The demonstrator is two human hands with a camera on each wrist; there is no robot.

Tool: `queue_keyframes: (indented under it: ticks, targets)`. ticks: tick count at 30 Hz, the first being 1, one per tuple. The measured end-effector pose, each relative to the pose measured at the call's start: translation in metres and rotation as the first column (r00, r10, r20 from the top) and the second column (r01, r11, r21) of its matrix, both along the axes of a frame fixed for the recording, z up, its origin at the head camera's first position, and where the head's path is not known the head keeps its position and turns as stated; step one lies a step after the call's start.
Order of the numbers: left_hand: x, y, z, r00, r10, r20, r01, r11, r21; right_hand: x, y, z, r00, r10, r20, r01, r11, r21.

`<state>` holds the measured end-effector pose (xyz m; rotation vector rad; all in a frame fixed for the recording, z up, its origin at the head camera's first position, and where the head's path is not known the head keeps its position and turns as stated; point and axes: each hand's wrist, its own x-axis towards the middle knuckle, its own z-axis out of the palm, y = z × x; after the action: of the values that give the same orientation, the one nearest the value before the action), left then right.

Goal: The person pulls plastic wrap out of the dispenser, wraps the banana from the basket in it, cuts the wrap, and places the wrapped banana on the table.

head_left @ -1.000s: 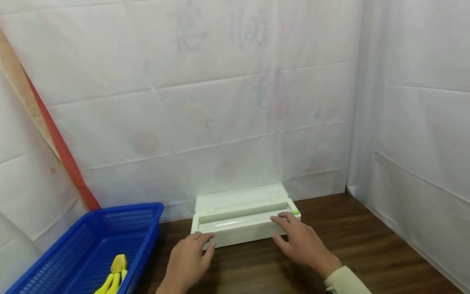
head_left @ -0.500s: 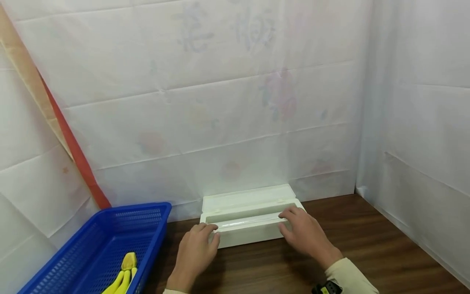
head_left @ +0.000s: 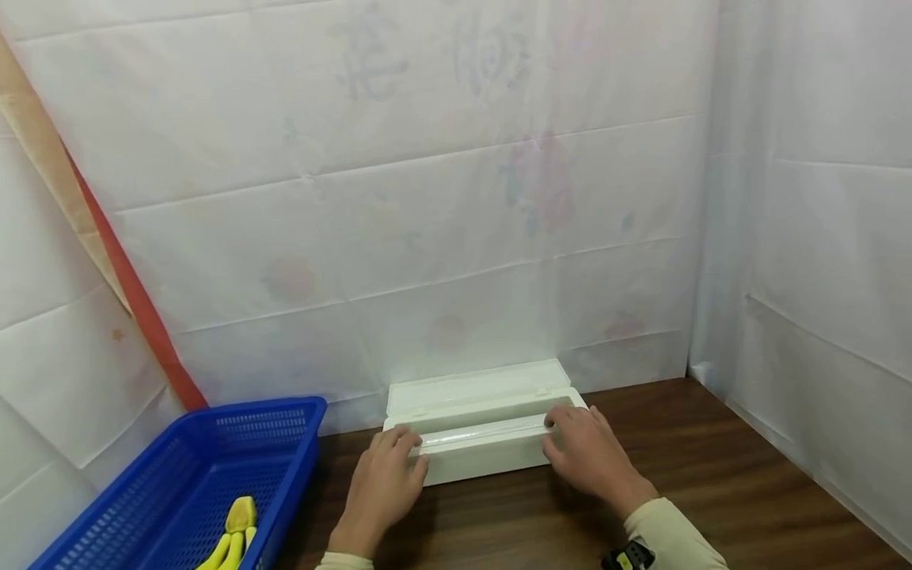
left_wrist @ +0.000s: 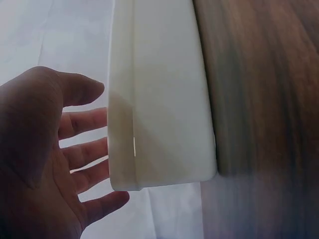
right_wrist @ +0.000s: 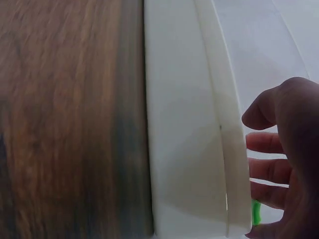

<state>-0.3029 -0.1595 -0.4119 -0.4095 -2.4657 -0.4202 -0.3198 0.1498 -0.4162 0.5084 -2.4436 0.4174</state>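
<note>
A long white box (head_left: pixel 492 457), which looks like a cling film dispenser, stands against the back sheet with its lid (head_left: pixel 477 385) raised. Inside lies a shiny clear-wrapped roll (head_left: pixel 480 431). My left hand (head_left: pixel 385 479) is over the box's left front corner, fingers reaching across the top edge. At the right end is my right hand (head_left: pixel 587 453), its fingers likewise over the edge. Both thumbs stand off from the front wall in the wrist views. A small green piece (right_wrist: pixel 256 213) shows beside the right fingers. Fingertip contact inside the box is hidden.
A blue plastic basket (head_left: pixel 288 475) stands at the left, with a yellow banana-like bunch (head_left: pixel 233 538) in it. White sheets (head_left: pixel 427 237) hang behind and at both sides. The dark wooden tabletop (head_left: pixel 712 459) extends in front and to the right.
Both hands have come closer in over the box's front edge. The right hand now covers the green piece in the head view. The head view has shifted slightly.
</note>
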Motion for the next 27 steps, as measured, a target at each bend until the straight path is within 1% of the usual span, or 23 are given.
queue_keyframes:
  ticks: [4, 8, 10, 12, 16, 19, 21, 23, 27]
  targets:
    - [-0.004, -0.001, 0.0, 1.0, -0.007, 0.022, 0.008, 0.999, -0.04, -0.003, 0.002, 0.001, 1.0, -0.01, 0.027, 0.011, 1.0, -0.016]
    - [-0.007, -0.005, 0.001, 1.0, 0.004, 0.005, -0.003, 0.996, -0.088, -0.008, -0.002, 0.002, 0.998, 0.013, 0.061, -0.01, 0.999, -0.042]
    - [-0.007, -0.007, 0.001, 1.0, 0.015, -0.002, -0.015, 0.995, -0.096, -0.01, -0.003, 0.003, 0.997, 0.026, 0.078, -0.022, 0.998, -0.053]
    - [-0.006, -0.009, 0.001, 1.0, 0.018, 0.008, -0.017, 0.996, -0.088, -0.012, -0.005, 0.003, 0.997, 0.031, 0.071, -0.027, 0.998, -0.06]
    - [-0.004, -0.01, 0.001, 0.999, 0.008, 0.049, -0.005, 0.998, -0.061, -0.013, -0.004, 0.004, 0.998, 0.027, 0.055, -0.022, 0.996, -0.091]
    - [-0.005, -0.01, 0.004, 0.999, 0.024, 0.035, -0.021, 0.997, -0.069, -0.016, -0.004, 0.007, 0.997, 0.047, 0.062, -0.04, 0.993, -0.114]
    - [-0.006, -0.011, 0.007, 0.999, 0.034, 0.008, -0.033, 0.996, -0.078, -0.019, -0.004, 0.01, 0.997, 0.06, 0.052, -0.054, 0.992, -0.11]
    - [-0.007, -0.009, 0.01, 0.999, 0.032, -0.007, -0.032, 0.996, -0.078, -0.021, -0.004, 0.014, 0.997, 0.062, 0.04, -0.058, 0.994, -0.097]
    - [-0.007, -0.005, 0.013, 0.999, 0.015, 0.03, -0.014, 0.998, -0.062, -0.021, 0.001, 0.017, 0.999, 0.043, 0.027, -0.042, 0.997, -0.064]
